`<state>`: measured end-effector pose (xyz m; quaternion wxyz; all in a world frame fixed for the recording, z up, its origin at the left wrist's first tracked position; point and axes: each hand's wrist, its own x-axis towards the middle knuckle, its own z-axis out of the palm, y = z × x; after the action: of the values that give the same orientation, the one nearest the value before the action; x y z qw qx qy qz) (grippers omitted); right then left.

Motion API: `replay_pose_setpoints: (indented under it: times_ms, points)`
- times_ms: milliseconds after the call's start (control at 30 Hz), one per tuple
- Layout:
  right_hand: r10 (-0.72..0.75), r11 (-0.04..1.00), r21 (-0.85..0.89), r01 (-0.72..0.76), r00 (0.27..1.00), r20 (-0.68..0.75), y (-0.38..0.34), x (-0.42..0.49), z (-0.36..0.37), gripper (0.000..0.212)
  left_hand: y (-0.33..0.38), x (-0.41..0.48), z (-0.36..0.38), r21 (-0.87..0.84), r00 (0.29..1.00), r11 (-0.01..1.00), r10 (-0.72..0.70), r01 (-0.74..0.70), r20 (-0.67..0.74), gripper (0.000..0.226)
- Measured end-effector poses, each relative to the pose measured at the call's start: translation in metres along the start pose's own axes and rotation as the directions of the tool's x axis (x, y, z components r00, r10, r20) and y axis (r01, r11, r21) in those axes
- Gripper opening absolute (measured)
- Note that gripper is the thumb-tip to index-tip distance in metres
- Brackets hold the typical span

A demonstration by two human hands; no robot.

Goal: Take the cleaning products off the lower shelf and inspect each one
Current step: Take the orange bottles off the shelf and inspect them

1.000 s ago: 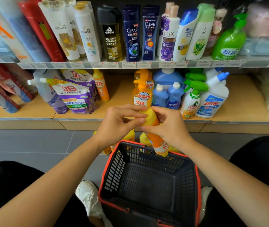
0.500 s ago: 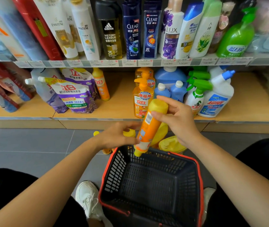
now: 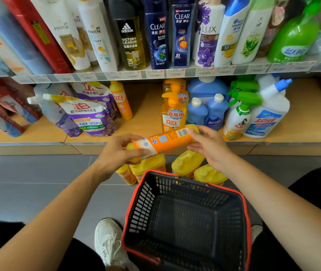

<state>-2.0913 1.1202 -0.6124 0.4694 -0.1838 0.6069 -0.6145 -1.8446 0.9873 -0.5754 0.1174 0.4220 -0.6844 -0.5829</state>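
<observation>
- The dark plastic shopping basket (image 3: 185,216) with a red rim is sitting nearest, below both hands.
- The left hand (image 3: 116,153) is gripping one end of the slim orange plastic bottle (image 3: 165,141) and the right hand (image 3: 208,147) is pinching the other, so its long axis is running left to right, nearly level.
- The wooden lower shelf (image 3: 146,114) is lying just beyond.

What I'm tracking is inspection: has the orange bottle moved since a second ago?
Yes: orange bottle rose from the basket rim, now level along the shelf edge.

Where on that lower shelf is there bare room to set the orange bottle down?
The lower shelf is bare between the upright orange bottle and the pump bottle, also right of the white cleaner bottle. Crowded around the blue bottles.
</observation>
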Motion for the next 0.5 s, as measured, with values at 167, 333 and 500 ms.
replay_pose_setpoints:
  times_ms: [167, 333, 500]
  points:
    - [0.041, 0.987, -0.157, -0.028, 0.996, 0.076, 0.033, 0.025, 0.003, 0.018, -0.006, 0.006, -0.011, -0.037, 0.98, 0.997, 0.066, -0.074, -0.187, 0.047]
    - [-0.105, 0.619, -0.768, 0.162, 0.987, 0.124, 0.069, 0.049, -0.019, 0.032, -0.014, 0.019, 0.004, 0.203, 0.94, 0.969, 0.198, -0.145, -0.277, 0.045]
    - [-0.006, 0.049, -0.967, 0.248, 0.969, 0.248, 0.094, 0.046, -0.031, 0.055, -0.015, 0.038, 0.036, 0.497, 0.893, 0.833, 0.392, -0.243, -0.219, 0.05]
